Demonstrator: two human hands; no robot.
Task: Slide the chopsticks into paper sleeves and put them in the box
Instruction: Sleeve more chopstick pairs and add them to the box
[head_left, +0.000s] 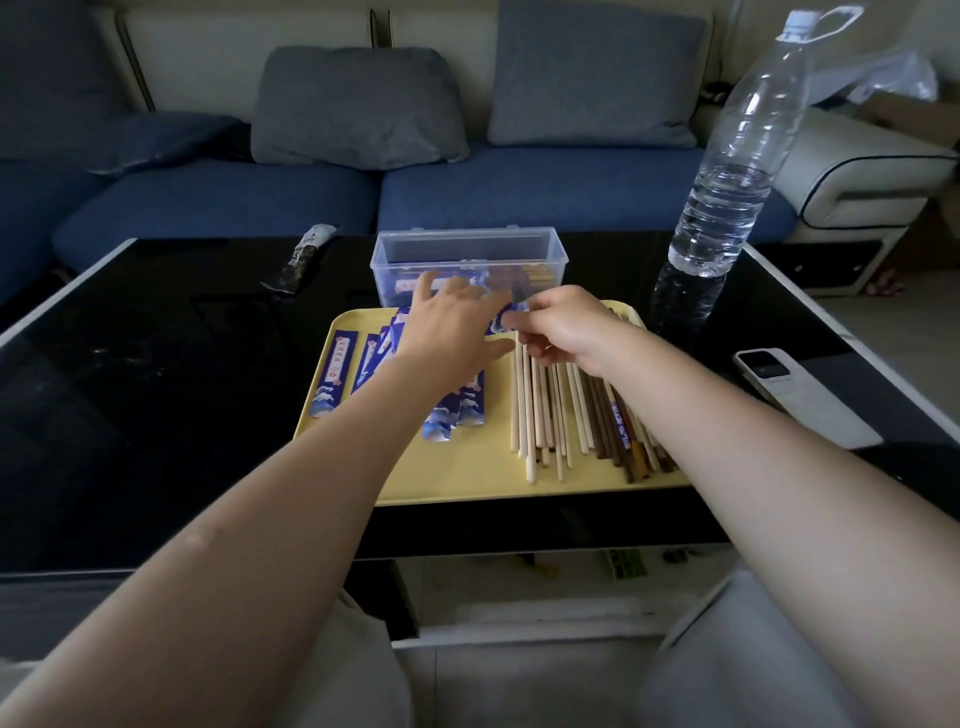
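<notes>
Over the yellow tray (467, 478), left hand (447, 327) fingers spread; right hand (563, 325) fingers pinching a blue sleeve (501, 318).

The black table (156, 415) carries a yellow tray (467, 483), clear box (467, 249), water bottle (727, 182), phone (800, 395) and dark wrapper (304, 257).

open-topped box (469, 258) beyond crowded tray (457, 480), bottle (727, 171) standing right, bare tabletop (171, 374) left
</notes>
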